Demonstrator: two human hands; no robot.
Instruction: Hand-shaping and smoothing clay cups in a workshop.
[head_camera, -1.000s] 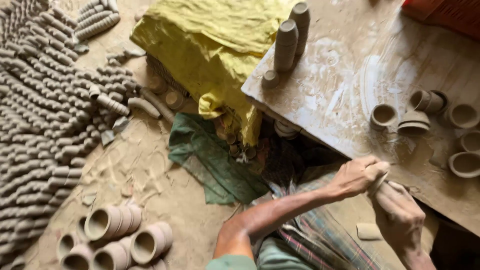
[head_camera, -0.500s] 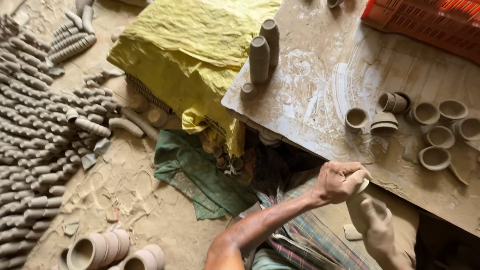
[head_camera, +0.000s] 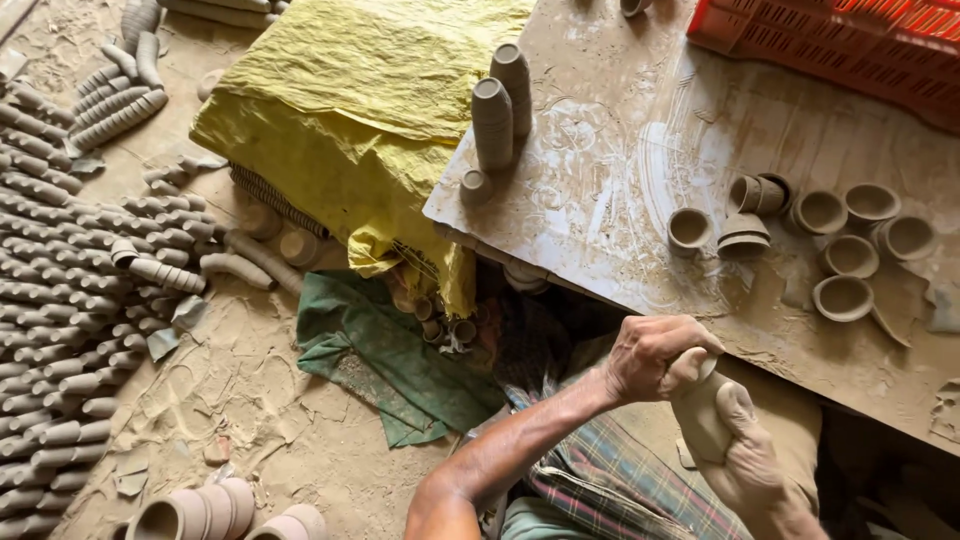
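clay lump (head_camera: 700, 415): grey, soft-looking, elongated; held low at frame bottom, just below the near edge of the work board, above the person's lap.
left hand (head_camera: 655, 355): fingers curled and pressed together over the top end of the lump, pinching it.
right hand (head_camera: 745, 465): wraps the lump from below, fingers closed round it; fingertips mostly hidden.
step: looks like pinching a portion off the top of the lump, judging by the grip.
next move needs: probably a clean twist or pull with the top hand while the lower hand holds firm.
work board (head_camera: 640, 130): dusty, clay-smeared slab, tilted across the frame.
small cups (head_camera: 850, 255): loose cluster on the board's right part, some on their sides.
stacked cups (head_camera: 500, 110): two upright stacks near the board's left edge.
red crate (head_camera: 850, 45): top right, on the board.
yellow sheet (head_camera: 370, 110): crumpled, covers a pile left of the board.
green cloth (head_camera: 390, 355): on the dirt floor.
cup rows (head_camera: 70, 300): long nested rows lying on the floor, far left.
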